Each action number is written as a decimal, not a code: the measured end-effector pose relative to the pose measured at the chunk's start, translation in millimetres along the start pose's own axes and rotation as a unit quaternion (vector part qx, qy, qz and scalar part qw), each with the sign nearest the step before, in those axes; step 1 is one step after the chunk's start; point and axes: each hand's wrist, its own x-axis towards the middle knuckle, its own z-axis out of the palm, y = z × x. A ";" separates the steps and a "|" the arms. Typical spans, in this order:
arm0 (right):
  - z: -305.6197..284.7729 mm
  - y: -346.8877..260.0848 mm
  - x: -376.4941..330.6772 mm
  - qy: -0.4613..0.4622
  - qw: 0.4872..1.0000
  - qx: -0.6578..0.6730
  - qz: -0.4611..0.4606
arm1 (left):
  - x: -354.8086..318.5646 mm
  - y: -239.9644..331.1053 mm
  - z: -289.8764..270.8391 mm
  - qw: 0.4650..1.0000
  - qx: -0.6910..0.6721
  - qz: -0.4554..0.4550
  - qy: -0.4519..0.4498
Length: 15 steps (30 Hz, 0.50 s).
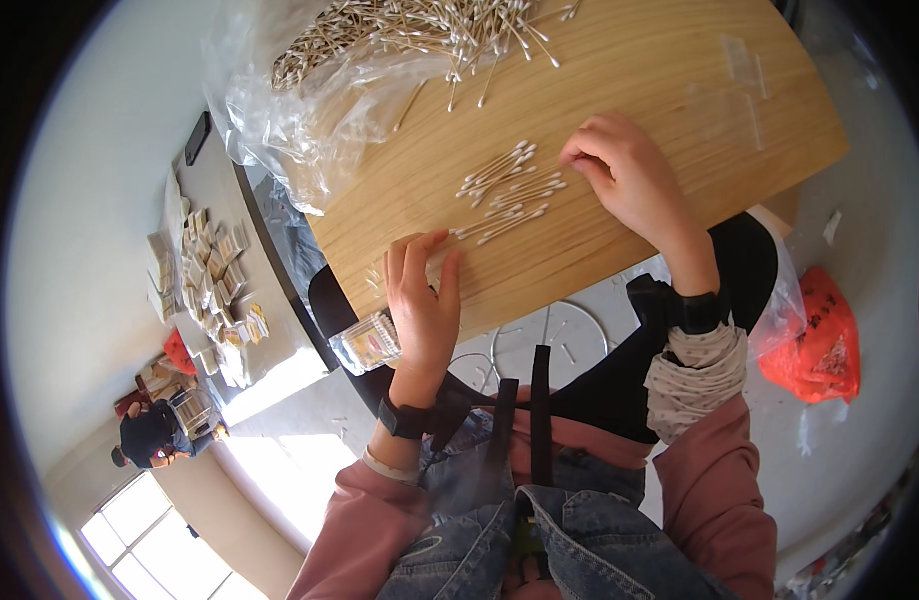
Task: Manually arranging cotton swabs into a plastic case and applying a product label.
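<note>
A loose group of cotton swabs (509,192) lies on the wooden table (639,90) between my hands, most of them slanting the same way. At its left end, the index fingertip of my left hand (419,300) is beside or touching the swab tips; its fingers are bent and apart, with no object visible in them. My right hand (634,180) hovers near the right end, fingers loosely curled and thumb apart, nothing showing in its grasp. By my left wrist, a small clear pack of swabs (367,343) is at the table's near edge, partly hidden by the hand.
A big heap of swabs (399,40) spills from a clear plastic bag (299,130) at the far left. Clear plastic pieces (729,110) lie at the right. Many small packs (214,265) cover another table. A red bag (814,340) rests on the floor. Another person (149,435) sits far left.
</note>
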 end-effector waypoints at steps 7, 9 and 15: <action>16.4 -8.1 3.6 -0.005 1.000 0.018 -0.025 | 53.7 20.0 14.6 0.998 -0.039 0.030 -0.029; 17.2 -9.4 4.9 0.012 0.999 0.052 -0.009 | 68.3 22.2 22.5 0.995 -0.011 0.073 -0.061; 9.3 -0.8 1.0 0.017 0.998 0.054 0.041 | 83.2 19.7 29.5 0.989 0.034 0.085 -0.113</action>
